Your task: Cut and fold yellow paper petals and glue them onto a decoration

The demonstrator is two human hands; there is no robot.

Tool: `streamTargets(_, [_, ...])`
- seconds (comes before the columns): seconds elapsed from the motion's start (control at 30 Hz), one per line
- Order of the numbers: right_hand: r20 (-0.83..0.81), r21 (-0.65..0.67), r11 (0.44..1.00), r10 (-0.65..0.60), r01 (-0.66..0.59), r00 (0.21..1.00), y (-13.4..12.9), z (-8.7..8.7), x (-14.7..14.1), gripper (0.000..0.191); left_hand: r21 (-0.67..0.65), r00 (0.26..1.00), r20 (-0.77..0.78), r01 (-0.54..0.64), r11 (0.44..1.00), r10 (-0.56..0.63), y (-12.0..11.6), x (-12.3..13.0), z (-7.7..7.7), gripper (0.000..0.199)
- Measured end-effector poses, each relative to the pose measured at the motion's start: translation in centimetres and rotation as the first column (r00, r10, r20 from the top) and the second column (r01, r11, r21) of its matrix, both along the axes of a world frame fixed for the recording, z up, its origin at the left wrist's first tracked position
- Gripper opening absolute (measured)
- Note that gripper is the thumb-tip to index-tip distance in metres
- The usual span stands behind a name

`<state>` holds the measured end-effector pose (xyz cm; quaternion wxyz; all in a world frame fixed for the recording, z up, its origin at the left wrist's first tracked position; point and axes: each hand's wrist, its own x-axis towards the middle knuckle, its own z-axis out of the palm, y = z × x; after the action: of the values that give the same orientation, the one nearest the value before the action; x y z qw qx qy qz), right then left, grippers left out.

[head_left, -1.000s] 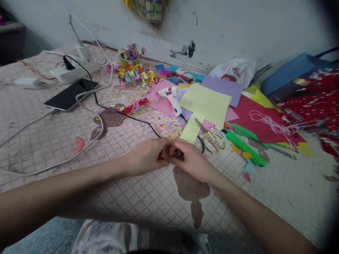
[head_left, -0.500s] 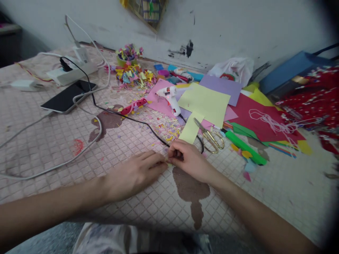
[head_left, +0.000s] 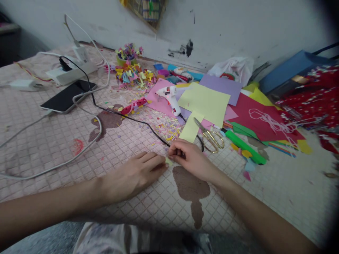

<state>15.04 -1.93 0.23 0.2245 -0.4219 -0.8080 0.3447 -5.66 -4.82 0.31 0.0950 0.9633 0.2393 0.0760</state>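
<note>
A small piece of pale yellow paper (head_left: 168, 162) shows at the fingertips of my left hand (head_left: 137, 173), which is closed on it just above the quilted cloth. Close by on the right, my right hand (head_left: 189, 157) is curled with thumb and fingers together near the paper's edge; whatever it pinches is hidden. Beyond my right hand lie a pale yellow paper strip (head_left: 191, 129) and gold-handled scissors (head_left: 211, 137). A black cord (head_left: 140, 121) runs behind both hands.
A white hot glue gun (head_left: 171, 100) lies on coloured paper sheets (head_left: 209, 102). Right of the scissors is a green cutter (head_left: 245, 147). Paper scraps (head_left: 135, 76) are heaped at the back. A tablet (head_left: 69, 96) and a power strip (head_left: 71, 72) sit at left, with a looping white cable (head_left: 99, 123).
My left hand has drawn slightly left and down from my right fingertips, so more of the yellow paper piece shows. My right hand has barely moved.
</note>
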Motion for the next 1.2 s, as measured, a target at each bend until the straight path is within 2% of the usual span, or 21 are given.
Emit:
streamTargets(0.13, [0.0,-0.002,1.0,-0.005,0.005,1.0,-0.1,0.0,0.0,0.011,0.003,1.0,0.015,-0.019,1.0,0.019,0.0,0.0,-0.1,0.028])
streamTargets(0.43, [0.031,0.049,0.999,-0.017,0.016,0.999,-0.3,-0.3,-0.4,0.017,0.033,1.0,0.009,0.025,0.999,-0.025,-0.2,-0.6,-0.4,0.032])
streamTargets(0.67, [0.041,0.056,0.998,0.011,-0.014,0.999,-0.3,-0.3,-0.1,0.014,-0.036,0.978,0.208,0.025,0.999,-0.017,-0.3,-1.5,-1.0,0.032])
streamTargets(0.73, [0.068,0.087,0.996,-0.002,-0.004,0.998,-0.5,-0.2,-0.3,0.016,-0.075,0.967,0.255,0.017,0.997,0.002,-0.4,-1.7,-1.1,0.031])
streamTargets(0.87, [0.111,0.098,0.994,0.033,-0.044,0.993,-0.6,-0.2,-0.4,0.014,-0.248,0.929,0.354,-0.019,0.969,0.109,0.0,-1.7,-1.2,0.029])
streamTargets(1.0, [0.11,0.104,0.991,0.071,-0.082,0.991,-0.5,-0.1,-0.1,0.011,-0.354,0.901,0.39,-0.043,0.934,0.189,1.2,-1.0,-0.9,0.023])
streamTargets(1.1, [0.089,0.099,0.99,0.096,-0.105,0.991,-0.5,-0.1,0.4,0.006,-0.399,0.926,0.338,-0.021,0.917,0.168,2.8,-0.3,-0.3,0.019])
streamTargets(1.2, [0.058,0.1,0.988,0.109,-0.115,0.992,-0.7,0.0,0.7,0.007,-0.41,0.949,0.306,0.056,0.91,0.079,4.3,0.2,0.3,0.012])
